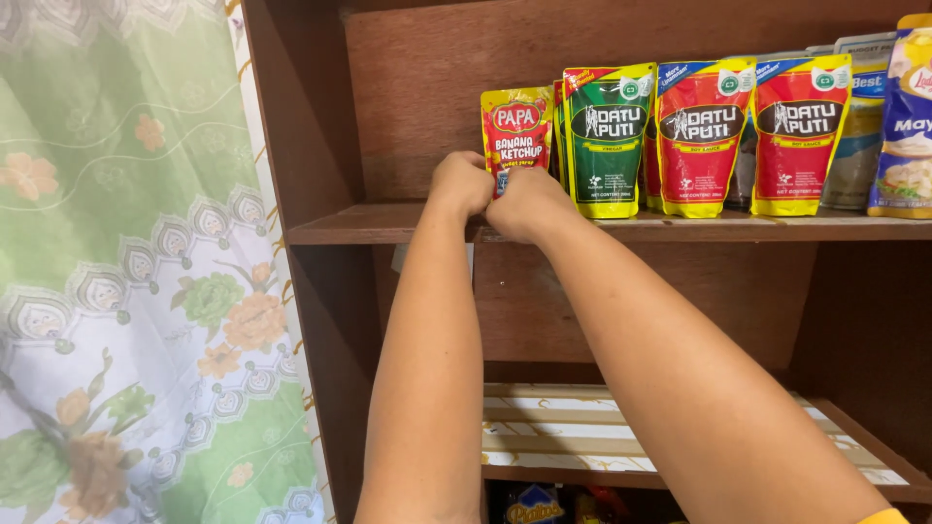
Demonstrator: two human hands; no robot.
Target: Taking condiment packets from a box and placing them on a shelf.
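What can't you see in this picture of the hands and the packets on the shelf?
Head view:
- The bottom of the small red pouch is hidden by the left hand and right hand; their fingertips and exact grip cannot be seen.
- The blue-and-white pouch is cut off by the right edge.
- The grey pouch is mostly behind a red pouch.
- The lowest packets are cut off by the bottom edge.
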